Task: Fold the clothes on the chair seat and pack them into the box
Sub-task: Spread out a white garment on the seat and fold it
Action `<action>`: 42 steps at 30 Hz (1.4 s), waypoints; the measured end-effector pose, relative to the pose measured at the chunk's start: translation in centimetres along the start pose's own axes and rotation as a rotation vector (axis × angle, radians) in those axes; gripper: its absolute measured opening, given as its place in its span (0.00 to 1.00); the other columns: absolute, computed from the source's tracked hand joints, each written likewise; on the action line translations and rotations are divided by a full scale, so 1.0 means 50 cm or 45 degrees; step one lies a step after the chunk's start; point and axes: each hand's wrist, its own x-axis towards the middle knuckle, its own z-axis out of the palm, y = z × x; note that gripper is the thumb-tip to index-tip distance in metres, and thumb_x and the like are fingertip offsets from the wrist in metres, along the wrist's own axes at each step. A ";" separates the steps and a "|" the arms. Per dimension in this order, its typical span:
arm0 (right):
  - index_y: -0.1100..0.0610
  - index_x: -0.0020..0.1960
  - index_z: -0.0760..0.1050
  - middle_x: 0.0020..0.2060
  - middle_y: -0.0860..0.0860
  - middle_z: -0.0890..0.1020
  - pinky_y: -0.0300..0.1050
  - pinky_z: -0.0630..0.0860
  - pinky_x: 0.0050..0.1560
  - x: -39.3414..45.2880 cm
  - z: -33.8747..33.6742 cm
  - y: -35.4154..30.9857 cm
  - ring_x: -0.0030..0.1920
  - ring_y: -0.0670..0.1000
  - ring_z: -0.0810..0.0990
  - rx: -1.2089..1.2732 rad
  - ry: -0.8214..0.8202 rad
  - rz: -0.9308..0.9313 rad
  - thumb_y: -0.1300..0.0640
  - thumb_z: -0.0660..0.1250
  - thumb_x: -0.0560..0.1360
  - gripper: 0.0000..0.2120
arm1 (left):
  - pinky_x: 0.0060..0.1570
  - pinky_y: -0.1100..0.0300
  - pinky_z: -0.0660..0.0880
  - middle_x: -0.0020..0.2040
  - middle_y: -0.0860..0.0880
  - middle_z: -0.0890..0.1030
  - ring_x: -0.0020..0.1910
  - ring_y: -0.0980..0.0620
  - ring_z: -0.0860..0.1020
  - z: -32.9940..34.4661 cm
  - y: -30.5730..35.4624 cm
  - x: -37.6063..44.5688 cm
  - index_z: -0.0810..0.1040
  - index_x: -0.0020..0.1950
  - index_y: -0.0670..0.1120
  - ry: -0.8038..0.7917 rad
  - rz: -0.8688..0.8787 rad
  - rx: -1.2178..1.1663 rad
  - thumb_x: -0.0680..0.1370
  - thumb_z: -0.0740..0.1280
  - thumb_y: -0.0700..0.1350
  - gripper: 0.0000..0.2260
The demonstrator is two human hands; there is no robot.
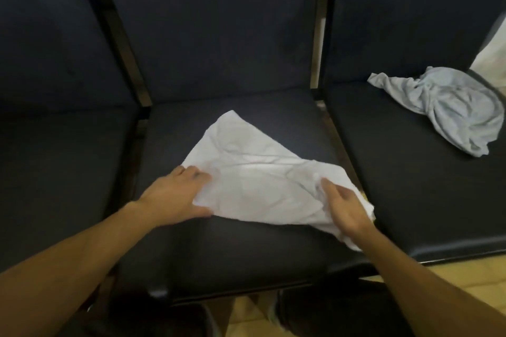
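A white garment (254,180) lies partly folded on the middle dark chair seat (219,252). My left hand (178,197) holds its left edge, thumb under the cloth and fingers on top. My right hand (346,206) grips the bunched right end of the same garment near the seat's right edge. A crumpled light grey garment (449,107) lies on the right chair seat (397,186). No box is in view.
Three dark padded chairs stand side by side with black frame bars (120,35) between them. A white object (492,55) shows at the far right edge. Yellowish floor (465,279) lies below the seats.
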 end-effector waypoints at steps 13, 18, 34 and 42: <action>0.54 0.46 0.81 0.40 0.49 0.83 0.45 0.76 0.45 0.050 -0.004 -0.025 0.45 0.51 0.81 -0.086 -0.199 -0.390 0.62 0.65 0.80 0.08 | 0.44 0.61 0.79 0.44 0.54 0.85 0.44 0.60 0.83 0.060 -0.092 -0.230 0.84 0.48 0.48 0.350 -0.126 -1.114 0.80 0.68 0.37 0.08; 0.56 0.50 0.78 0.47 0.54 0.82 0.52 0.78 0.48 0.060 -0.038 -0.028 0.48 0.55 0.81 0.257 -0.013 0.002 0.60 0.65 0.79 0.03 | 0.44 0.51 0.81 0.49 0.49 0.83 0.47 0.51 0.83 0.019 -0.096 -0.134 0.79 0.55 0.50 0.747 -0.415 -1.495 0.84 0.63 0.45 0.05; 0.60 0.48 0.80 0.46 0.60 0.83 0.50 0.77 0.42 0.141 -0.082 -0.020 0.45 0.56 0.82 -0.110 0.047 -0.005 0.55 0.66 0.79 0.08 | 0.41 0.52 0.72 0.43 0.46 0.78 0.42 0.48 0.77 0.054 -0.133 0.027 0.74 0.52 0.45 0.639 -0.582 -0.926 0.86 0.56 0.54 0.14; 0.57 0.57 0.79 0.47 0.54 0.84 0.51 0.80 0.44 0.170 -0.063 -0.069 0.47 0.55 0.84 0.260 0.128 0.080 0.54 0.70 0.78 0.10 | 0.36 0.57 0.69 0.41 0.48 0.77 0.39 0.51 0.76 0.043 -0.139 0.032 0.74 0.50 0.46 0.679 -0.551 -0.955 0.86 0.57 0.53 0.13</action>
